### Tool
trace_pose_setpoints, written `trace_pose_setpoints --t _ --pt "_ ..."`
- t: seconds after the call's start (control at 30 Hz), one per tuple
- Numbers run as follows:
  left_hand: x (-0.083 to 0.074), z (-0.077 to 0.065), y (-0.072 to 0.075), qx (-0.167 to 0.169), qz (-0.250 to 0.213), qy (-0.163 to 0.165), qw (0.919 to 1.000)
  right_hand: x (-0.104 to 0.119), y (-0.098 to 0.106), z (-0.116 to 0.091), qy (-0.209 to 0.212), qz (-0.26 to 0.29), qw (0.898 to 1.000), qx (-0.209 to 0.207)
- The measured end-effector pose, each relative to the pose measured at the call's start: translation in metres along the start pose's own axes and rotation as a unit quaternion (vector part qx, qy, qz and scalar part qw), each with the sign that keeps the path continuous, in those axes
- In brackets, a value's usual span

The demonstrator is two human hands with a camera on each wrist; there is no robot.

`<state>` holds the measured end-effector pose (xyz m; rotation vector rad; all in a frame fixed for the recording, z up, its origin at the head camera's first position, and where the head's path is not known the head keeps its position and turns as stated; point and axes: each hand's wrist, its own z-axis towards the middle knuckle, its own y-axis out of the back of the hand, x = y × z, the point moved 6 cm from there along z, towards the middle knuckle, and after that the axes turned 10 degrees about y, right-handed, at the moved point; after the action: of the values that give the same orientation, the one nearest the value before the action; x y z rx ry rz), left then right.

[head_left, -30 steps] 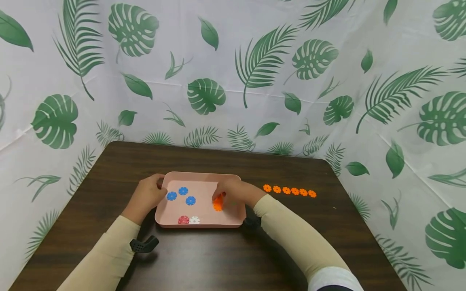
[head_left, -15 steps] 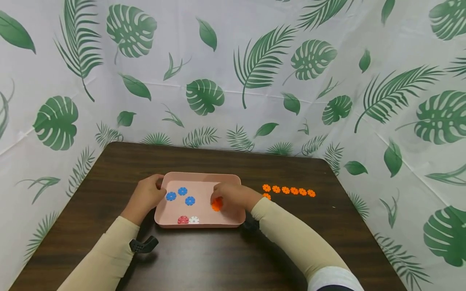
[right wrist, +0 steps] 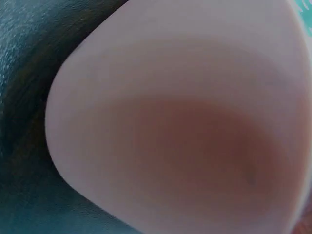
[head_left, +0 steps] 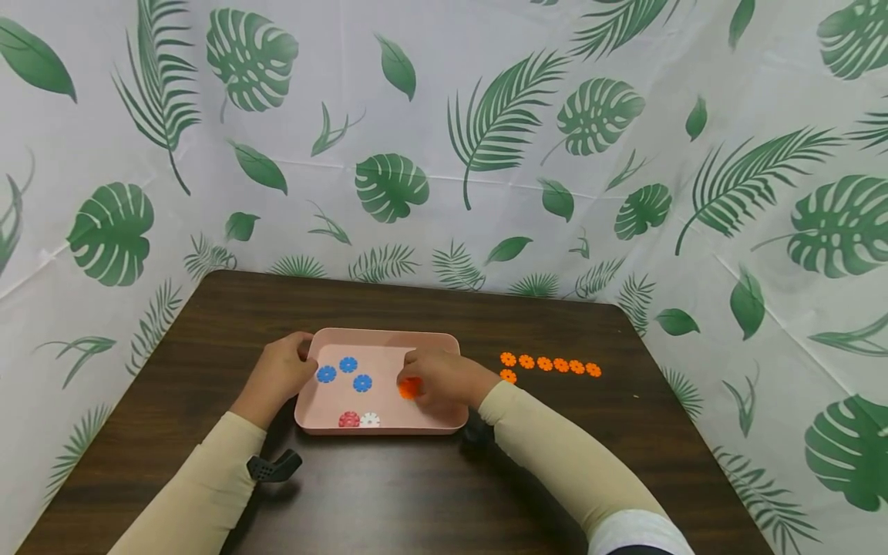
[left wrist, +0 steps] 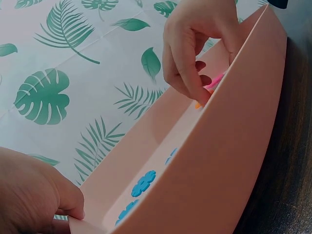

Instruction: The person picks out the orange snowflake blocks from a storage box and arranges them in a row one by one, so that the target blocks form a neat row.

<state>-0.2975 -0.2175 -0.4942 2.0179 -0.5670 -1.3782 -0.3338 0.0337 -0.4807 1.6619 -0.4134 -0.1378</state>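
A shallow pink tray (head_left: 388,337) lies on the dark wooden table. My left hand (head_left: 280,374) grips its left rim, the thumb over the edge in the left wrist view. Inside the tray, my right hand (head_left: 438,375) pinches an orange notched, flower-shaped disc (head_left: 408,388), partly covered by the fingers. Something pink (left wrist: 215,80) also shows by those fingers in the left wrist view. Left in the tray lie three blue discs (head_left: 362,383). A red disc (head_left: 349,419) and a white disc (head_left: 371,420) lie by the front wall. The right wrist view shows only the tray's end (right wrist: 146,73).
Right of the tray, several orange discs form a row (head_left: 544,363) on the table (head_left: 388,493). One more orange disc (head_left: 509,376) lies under the row's left end. A leaf-printed white cloth (head_left: 444,100) hangs behind and at both sides.
My right hand has shifted slightly left inside the tray, and the orange disc at its fingers with it. The orange disc below the row has come into sight beside the sleeve. My left hand stays put.
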Motion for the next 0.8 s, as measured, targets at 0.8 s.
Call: trace_pose_setpoints --t 0.8 --pt "0.0007 -0.0003 -0.0015 0.000 0.002 0.001 1.0000 -0.0001 -0.0046 0.0053 -0.035 -0.059 0.998 0.015"
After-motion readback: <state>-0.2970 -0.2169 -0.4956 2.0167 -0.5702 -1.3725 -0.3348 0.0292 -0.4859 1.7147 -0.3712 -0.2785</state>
